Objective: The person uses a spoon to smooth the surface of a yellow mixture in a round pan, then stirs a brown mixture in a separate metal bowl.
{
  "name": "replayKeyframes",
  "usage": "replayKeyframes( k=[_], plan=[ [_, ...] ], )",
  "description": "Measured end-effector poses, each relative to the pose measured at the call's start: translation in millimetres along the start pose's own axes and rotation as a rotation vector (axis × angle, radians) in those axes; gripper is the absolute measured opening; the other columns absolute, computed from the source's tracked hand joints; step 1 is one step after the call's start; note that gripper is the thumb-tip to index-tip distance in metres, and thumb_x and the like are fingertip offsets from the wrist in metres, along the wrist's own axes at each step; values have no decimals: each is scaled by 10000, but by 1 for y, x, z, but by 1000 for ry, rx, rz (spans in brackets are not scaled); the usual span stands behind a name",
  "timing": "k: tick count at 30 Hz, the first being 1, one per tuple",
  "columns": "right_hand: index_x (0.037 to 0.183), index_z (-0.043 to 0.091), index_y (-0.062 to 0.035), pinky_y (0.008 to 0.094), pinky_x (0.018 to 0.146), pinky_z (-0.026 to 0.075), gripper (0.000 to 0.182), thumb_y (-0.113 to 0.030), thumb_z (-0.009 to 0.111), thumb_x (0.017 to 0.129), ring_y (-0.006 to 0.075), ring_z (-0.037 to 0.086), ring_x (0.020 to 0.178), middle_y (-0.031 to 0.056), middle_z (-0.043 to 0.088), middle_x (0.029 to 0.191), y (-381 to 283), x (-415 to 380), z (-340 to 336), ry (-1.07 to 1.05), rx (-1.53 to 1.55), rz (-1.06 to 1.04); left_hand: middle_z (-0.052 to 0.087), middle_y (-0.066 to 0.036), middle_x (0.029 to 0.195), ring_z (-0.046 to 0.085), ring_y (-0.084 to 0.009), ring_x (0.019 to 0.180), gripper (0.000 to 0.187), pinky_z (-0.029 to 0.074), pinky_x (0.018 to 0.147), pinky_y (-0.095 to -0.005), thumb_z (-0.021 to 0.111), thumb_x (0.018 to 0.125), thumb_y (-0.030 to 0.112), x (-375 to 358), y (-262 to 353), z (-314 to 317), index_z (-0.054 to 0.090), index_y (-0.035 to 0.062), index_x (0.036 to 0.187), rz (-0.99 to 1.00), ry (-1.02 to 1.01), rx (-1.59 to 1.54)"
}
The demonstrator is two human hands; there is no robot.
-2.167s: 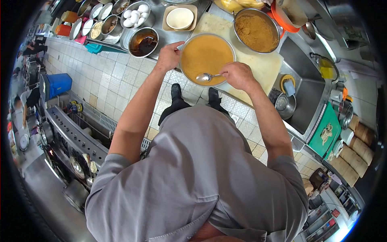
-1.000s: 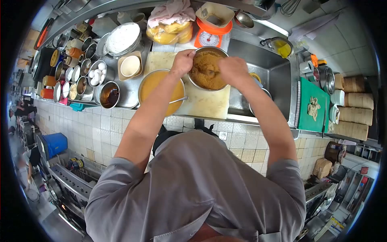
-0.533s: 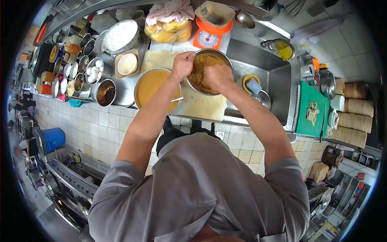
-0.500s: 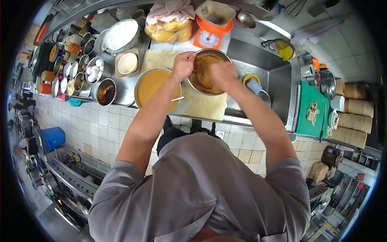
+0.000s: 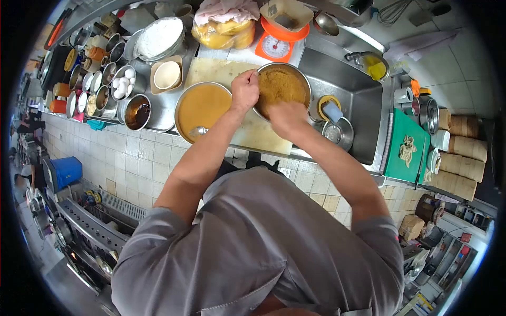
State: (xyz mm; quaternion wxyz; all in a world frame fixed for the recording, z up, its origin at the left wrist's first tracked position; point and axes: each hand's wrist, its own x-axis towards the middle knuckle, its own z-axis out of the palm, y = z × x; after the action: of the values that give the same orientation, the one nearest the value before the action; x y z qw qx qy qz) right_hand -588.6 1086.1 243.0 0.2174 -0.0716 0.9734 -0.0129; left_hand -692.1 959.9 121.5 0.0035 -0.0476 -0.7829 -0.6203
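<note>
A steel bowl of brown, crumbly mixture stands on a pale board, near the sink edge. My left hand is closed on the left rim of this bowl. Over the bowl's near side is my right hand, its fingers down in the mixture and hidden there. To the left, a wide bowl holds smooth orange-brown liquid, with a metal spoon resting in it. Behind the bowls are an orange scale with a tray on top and a bag of yellow food.
A sink lies right, with small containers at its left side. Beyond it is a green board with a crumpled cloth. Left stand a bowl of eggs, a dark sauce bowl and a bowl of white powder.
My right hand has moved down and left, to the near side of the mixture bowl. The spoon now lies lower and further left in the liquid. The whole view has shifted slightly.
</note>
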Motion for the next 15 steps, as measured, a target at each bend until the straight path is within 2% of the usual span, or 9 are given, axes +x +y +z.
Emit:
replayKeyframes(
  k=[3, 4, 7, 8, 11, 12, 13, 15],
  plan=[
    [1021, 836, -108, 524, 918, 619, 229, -147, 631, 928, 387, 785, 1072, 181, 812, 1119, 36, 55, -12, 133, 182, 262, 793, -220, 968, 749, -274, 865, 301, 577, 835, -390, 612, 1078, 204, -1, 18, -15, 781, -19, 1187, -96, -100, 50],
    [1018, 832, -101, 533, 923, 614, 236, -166, 623, 930, 399, 781, 1072, 192, 807, 1118, 57, 50, -18, 57, 179, 231, 792, -217, 961, 744, -269, 857, 298, 577, 832, -389, 612, 1078, 202, -6, 14, -18, 781, -19, 1184, -81, -81, 59],
    [987, 828, -92, 530, 860, 627, 229, -175, 621, 937, 388, 794, 1005, 216, 803, 1053, 44, -6, -4, -12, 50, 153, 789, -207, 939, 730, -258, 832, 287, 576, 822, -385, 614, 1078, 197, -4, 8, -7, 780, -19, 1171, -43, -7, 10],
    [999, 827, -87, 521, 855, 630, 222, -179, 632, 942, 379, 796, 990, 230, 797, 1036, 25, -9, 6, 33, -5, 99, 789, -201, 931, 727, -256, 825, 283, 576, 817, -382, 616, 1077, 194, -11, 9, -2, 779, -20, 1166, -52, 6, -22],
    [1015, 840, -64, 488, 793, 649, 260, -153, 598, 982, 339, 816, 980, 206, 815, 1097, 21, 48, -3, 133, 25, 152, 794, -189, 928, 723, -252, 812, 275, 576, 808, -378, 620, 1077, 190, -8, 7, -5, 772, -22, 1164, -45, -19, 2],
    [1013, 843, -72, 483, 783, 645, 243, -173, 626, 970, 338, 817, 969, 191, 820, 1067, 51, 56, -2, 143, 108, 287, 796, -185, 931, 723, -252, 810, 273, 577, 806, -376, 621, 1077, 189, -11, 3, -10, 769, -23, 1165, -52, -45, 36],
    [1019, 835, -98, 520, 830, 632, 238, -215, 641, 945, 393, 794, 983, 215, 801, 1059, 70, 37, -7, 254, 156, 169, 796, -185, 931, 723, -254, 803, 272, 577, 800, -378, 622, 1077, 189, -16, 1, -14, 768, -22, 1167, -63, -40, 42],
    [994, 847, -70, 467, 783, 646, 222, -172, 652, 968, 339, 819, 970, 190, 821, 1009, 58, -4, -15, -37, 29, 179, 797, -185, 930, 722, -257, 789, 271, 577, 786, -381, 624, 1077, 189, -10, 5, -9, 766, -21, 1171, -65, -11, 21]
  ],
)
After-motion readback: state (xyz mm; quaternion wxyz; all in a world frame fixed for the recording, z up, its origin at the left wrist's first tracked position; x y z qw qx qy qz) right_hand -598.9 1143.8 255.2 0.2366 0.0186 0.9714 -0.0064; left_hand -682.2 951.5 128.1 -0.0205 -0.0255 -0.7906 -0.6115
